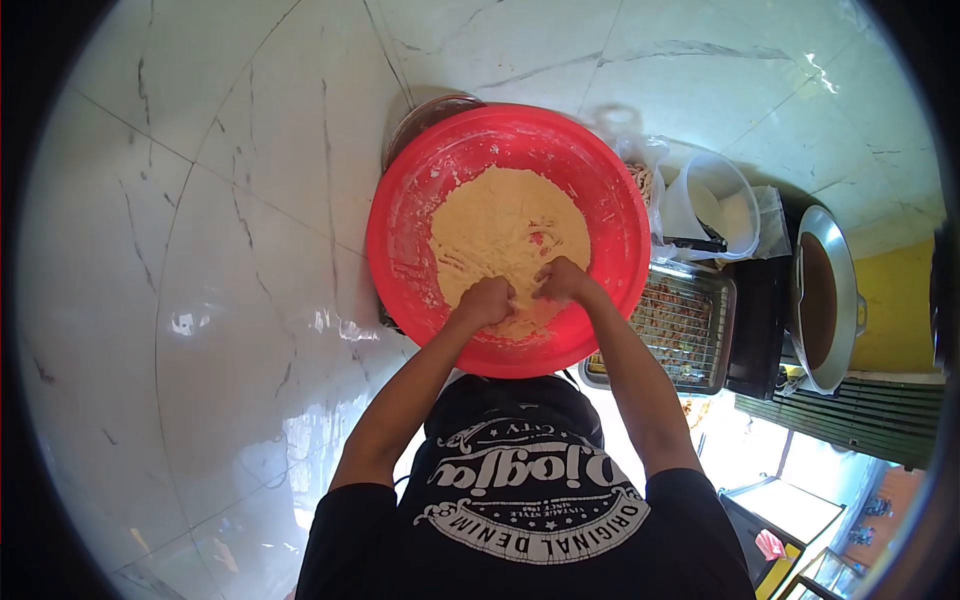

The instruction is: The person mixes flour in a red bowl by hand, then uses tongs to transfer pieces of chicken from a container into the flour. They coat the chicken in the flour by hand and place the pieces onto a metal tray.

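Inside the red basin (408,225), near side, curled left hand (488,300) and right hand (562,279) touch pale powder (510,215); cannot tell whether gripping; advisable: work far portions evenly

One left hand (488,300), one right hand (563,280): two in all. One red plastic basin (398,225), one floury yellow mass (515,215). One translucent plastic bucket (681,213), one wire rack (685,320), one wide metal pan (845,270), one black T-shirt (400,555).

The left hand (488,301) and right hand (563,279) are resting, fingers curled, in pale yellow powder (510,215). A red basin (408,225) is surrounding both; right of them, a wire rack (688,312), whitish bucket (681,208) and metal pan (841,290) are standing.
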